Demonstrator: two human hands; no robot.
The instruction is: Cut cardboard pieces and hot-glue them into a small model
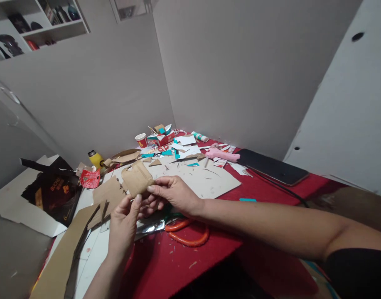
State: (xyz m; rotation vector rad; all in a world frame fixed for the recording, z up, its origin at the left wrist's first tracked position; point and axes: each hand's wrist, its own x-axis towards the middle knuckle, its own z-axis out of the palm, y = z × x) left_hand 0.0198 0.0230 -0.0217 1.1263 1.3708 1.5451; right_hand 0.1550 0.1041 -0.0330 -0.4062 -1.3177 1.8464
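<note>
Over the red table point(165, 270), the left hand point(123, 224) and right hand point(173, 193) pinch a small cardboard piece point(136, 179) between fingertips, held up above the clutter. Just beneath lie orange-handled scissors point(184, 232); a slip could drop the piece onto their blades. Farther back sit a pink glue gun point(223, 155), paper scraps point(184, 151) and a cup point(141, 140).

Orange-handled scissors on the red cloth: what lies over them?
The right hand and wrist hang over the orange-handled scissors, hiding the pivot. The orange loops and part of the shiny blades show. Both hands pinch a cardboard piece above them.
</note>
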